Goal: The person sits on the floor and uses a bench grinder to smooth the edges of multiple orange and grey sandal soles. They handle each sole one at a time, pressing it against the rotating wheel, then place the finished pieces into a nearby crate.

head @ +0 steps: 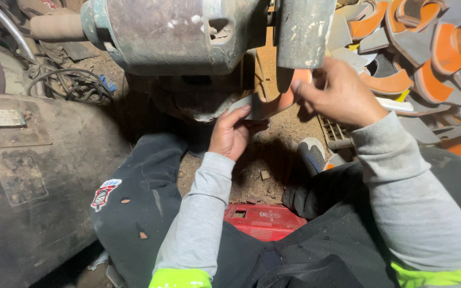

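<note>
Both hands pinch one curved orange-and-grey shoe sole (273,101) up against the grinding wheel (304,32): the left hand (231,133) closed on its lower grey end, the right hand (337,93) closed on its upper end. The fingertips sit close to the wheel, so a slip could likely graze them.

A dirt floor (273,160), strewn with dust and small scraps, is seen below; a dark, grimy machine housing (28,186) is set at the left; tangled cables (70,85) are heaped behind it; a red plastic crate (262,218) is placed low in the middle; the scene is dimly lit, with deep shadows.
</note>
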`<state>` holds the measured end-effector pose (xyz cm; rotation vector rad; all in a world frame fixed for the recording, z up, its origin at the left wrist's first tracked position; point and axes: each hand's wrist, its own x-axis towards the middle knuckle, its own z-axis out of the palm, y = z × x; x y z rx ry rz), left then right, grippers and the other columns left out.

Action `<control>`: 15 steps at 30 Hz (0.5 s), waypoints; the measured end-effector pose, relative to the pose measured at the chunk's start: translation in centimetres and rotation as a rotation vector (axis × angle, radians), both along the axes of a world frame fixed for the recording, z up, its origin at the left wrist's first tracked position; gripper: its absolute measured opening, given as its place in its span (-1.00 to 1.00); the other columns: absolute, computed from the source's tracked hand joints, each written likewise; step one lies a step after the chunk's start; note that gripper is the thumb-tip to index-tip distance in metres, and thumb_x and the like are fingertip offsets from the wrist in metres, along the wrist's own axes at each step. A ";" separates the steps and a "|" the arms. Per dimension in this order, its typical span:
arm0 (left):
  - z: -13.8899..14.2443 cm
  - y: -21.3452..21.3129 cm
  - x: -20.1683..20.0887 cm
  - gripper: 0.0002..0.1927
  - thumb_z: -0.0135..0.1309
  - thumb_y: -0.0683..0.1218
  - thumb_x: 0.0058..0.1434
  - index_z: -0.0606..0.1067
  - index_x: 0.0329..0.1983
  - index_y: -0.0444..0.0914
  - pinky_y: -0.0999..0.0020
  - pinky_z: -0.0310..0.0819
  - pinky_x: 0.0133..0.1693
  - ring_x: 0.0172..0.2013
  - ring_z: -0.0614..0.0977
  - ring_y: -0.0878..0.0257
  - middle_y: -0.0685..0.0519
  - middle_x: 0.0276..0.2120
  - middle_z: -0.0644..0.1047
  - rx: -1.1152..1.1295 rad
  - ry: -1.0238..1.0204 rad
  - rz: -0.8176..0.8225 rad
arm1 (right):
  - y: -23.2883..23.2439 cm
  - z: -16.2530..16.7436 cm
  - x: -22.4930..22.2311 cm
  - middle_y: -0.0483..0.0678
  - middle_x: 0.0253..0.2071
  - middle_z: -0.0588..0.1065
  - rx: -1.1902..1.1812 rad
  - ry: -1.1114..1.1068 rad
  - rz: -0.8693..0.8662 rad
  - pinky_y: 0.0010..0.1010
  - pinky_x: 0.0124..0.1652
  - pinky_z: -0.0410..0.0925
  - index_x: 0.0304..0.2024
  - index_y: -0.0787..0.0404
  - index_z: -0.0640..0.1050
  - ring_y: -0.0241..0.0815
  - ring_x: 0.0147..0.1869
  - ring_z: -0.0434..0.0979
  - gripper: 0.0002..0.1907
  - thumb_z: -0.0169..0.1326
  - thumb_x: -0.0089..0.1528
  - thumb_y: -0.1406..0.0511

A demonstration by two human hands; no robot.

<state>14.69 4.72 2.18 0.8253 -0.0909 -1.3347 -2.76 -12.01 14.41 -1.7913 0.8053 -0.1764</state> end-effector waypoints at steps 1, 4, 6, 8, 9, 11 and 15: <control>0.3 0.4 0.7 -0.63 0.10 -0.12 0.28 0.51 0.13 -0.35 0.00 0.54 0.00 -0.09 0.65 0.11 -0.07 -0.05 0.60 0.003 -0.074 0.000 | 0.4 -0.2 -0.3 -0.06 -0.49 0.54 0.052 0.042 0.023 -0.43 -0.45 0.44 -0.21 0.34 0.50 -0.27 -0.46 0.57 -0.79 0.11 0.34 0.27; 0.9 1.2 2.1 -0.68 0.16 -0.18 0.26 0.55 0.06 -0.39 0.06 0.53 0.02 -0.11 0.64 0.14 -0.10 -0.10 0.61 -0.016 -0.313 -0.015 | 0.6 -0.6 -1.0 -0.07 -0.37 0.57 0.214 0.063 0.113 -0.44 -0.39 0.54 -0.18 0.31 0.49 -0.29 -0.35 0.64 -0.80 0.12 0.27 0.29; 0.9 1.3 2.3 -0.69 0.20 -0.25 0.28 0.57 0.09 -0.41 0.20 0.48 0.12 -0.05 0.61 0.16 -0.11 -0.07 0.61 -0.066 -0.506 -0.034 | 0.3 -0.6 -1.6 -0.08 -0.29 0.58 0.254 0.050 0.152 -0.45 -0.34 0.57 -0.16 0.30 0.49 -0.31 -0.26 0.65 -0.81 0.12 0.24 0.31; 0.8 0.9 1.9 -0.68 0.19 -0.27 0.30 0.54 0.12 -0.41 0.23 0.51 0.14 -0.02 0.62 0.16 -0.12 -0.03 0.62 -0.123 -0.413 -0.056 | -0.7 -0.3 -2.1 -0.08 -0.25 0.60 0.222 0.053 0.151 -0.46 -0.30 0.57 -0.16 0.30 0.50 -0.32 -0.19 0.65 -0.82 0.13 0.23 0.33; 0.8 0.7 1.5 -0.67 0.18 -0.28 0.31 0.53 0.13 -0.42 0.25 0.52 0.15 0.00 0.63 0.16 -0.13 -0.01 0.62 -0.151 -0.366 -0.066 | -1.1 -0.1 -2.4 -0.07 -0.27 0.59 0.204 0.019 0.122 -0.47 -0.29 0.56 -0.16 0.31 0.49 -0.32 -0.20 0.64 -0.81 0.13 0.25 0.32; 0.6 -0.1 0.4 -0.62 0.16 -0.24 0.27 0.49 0.16 -0.38 0.15 0.61 0.07 -0.03 0.65 0.13 -0.09 -0.02 0.60 -0.122 -0.245 -0.041 | -1.8 0.2 -2.6 -0.06 -0.31 0.58 0.169 -0.051 0.067 -0.50 -0.29 0.52 -0.16 0.33 0.48 -0.32 -0.24 0.63 -0.80 0.13 0.27 0.31; 0.4 -1.0 -1.5 -0.57 0.07 -0.13 0.29 0.43 0.21 -0.36 0.14 0.63 -0.07 -0.04 0.69 -0.02 -0.14 -0.01 0.60 -0.063 -0.090 -0.126 | -2.3 0.4 -2.1 -0.07 -0.39 0.50 -0.011 -0.033 -0.083 -0.53 -0.40 0.39 -0.12 0.34 0.49 -0.33 -0.40 0.52 -0.77 0.16 0.35 0.27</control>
